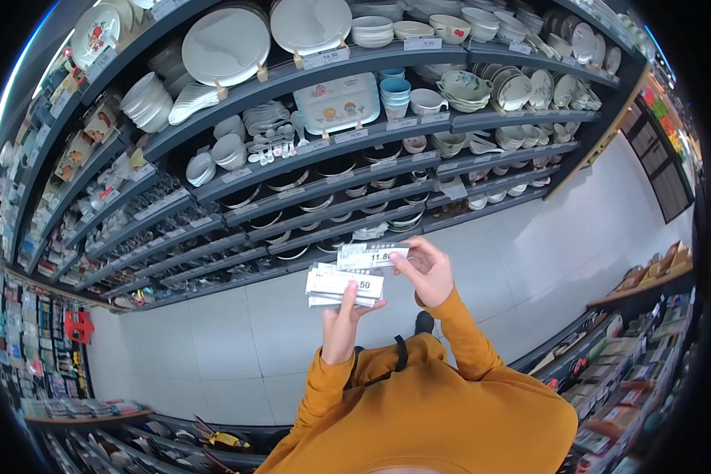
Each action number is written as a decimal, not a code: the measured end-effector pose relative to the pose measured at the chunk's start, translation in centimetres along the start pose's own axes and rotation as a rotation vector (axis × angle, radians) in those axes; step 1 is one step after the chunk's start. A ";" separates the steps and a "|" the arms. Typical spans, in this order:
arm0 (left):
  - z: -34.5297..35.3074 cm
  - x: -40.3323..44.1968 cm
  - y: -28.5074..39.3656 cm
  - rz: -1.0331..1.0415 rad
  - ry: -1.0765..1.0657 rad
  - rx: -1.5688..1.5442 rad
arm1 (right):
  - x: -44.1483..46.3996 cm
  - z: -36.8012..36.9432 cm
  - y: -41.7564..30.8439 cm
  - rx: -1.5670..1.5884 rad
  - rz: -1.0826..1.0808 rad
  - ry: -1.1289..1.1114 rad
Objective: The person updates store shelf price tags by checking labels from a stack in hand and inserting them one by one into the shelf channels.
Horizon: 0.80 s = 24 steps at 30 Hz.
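Note:
My left hand [342, 322] grips a stack of white price labels [328, 283], its thumb pressed on the top one, where ".50" can be read. Just above that stack, my right hand [428, 270] pinches another price label [363, 257] reading about 11.80, its last digit partly under the thumb. This label overlaps the upper edge of the stack, and several more labels lie fanned beneath. Both hands are in front of my body, over the aisle floor. The small print is too fine to read.
Ahead curves a dark shelf unit [387, 162] carrying large white plates [225, 47], blue cups [395, 91], bowls [464, 87] and a cartoon-printed tray [336, 103]. Price tags [325, 58] line its edges. Lower shelves stand behind me and at right. A red basket [78, 326] is at left.

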<state>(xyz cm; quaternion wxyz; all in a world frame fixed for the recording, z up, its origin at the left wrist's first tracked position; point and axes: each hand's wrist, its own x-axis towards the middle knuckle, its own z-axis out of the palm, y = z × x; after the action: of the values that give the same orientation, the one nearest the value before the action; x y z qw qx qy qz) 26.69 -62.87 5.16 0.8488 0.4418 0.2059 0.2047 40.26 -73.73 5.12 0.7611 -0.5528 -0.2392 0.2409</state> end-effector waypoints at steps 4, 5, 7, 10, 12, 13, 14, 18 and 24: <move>-4.9 -1.7 1.5 -0.055 0.048 -0.015 | -0.9 4.6 1.9 0.050 0.039 -0.024; -5.9 -2.2 1.8 -0.059 0.055 -0.015 | -1.1 5.7 2.2 0.047 0.045 -0.028; -7.3 -3.2 2.5 -0.070 0.064 -0.036 | -1.5 7.7 2.0 0.051 0.101 -0.035; -9.0 -3.7 2.9 -0.073 0.073 -0.072 | -1.5 9.0 3.4 0.054 0.025 -0.062; -9.4 -3.9 2.8 -0.088 0.085 -0.090 | -1.6 9.3 3.7 0.043 -0.010 -0.060; -9.5 -4.0 2.7 -0.090 0.082 -0.095 | -1.6 9.4 3.6 0.052 -0.013 -0.067; -9.7 -4.0 2.7 -0.092 0.079 -0.095 | -1.6 9.4 3.5 0.065 -0.018 -0.074; -8.8 -3.8 2.6 -0.105 0.087 -0.076 | -1.5 8.1 3.8 0.095 0.002 -0.070; -4.2 -1.6 0.5 -0.132 -0.005 -0.070 | -1.9 2.9 1.7 0.079 -0.034 0.007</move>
<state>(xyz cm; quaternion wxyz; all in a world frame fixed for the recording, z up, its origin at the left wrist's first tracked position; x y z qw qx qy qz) 23.01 -60.68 3.61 0.8758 0.3979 0.2252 0.1544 36.84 -72.38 4.10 0.7871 -0.5188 -0.2363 0.2354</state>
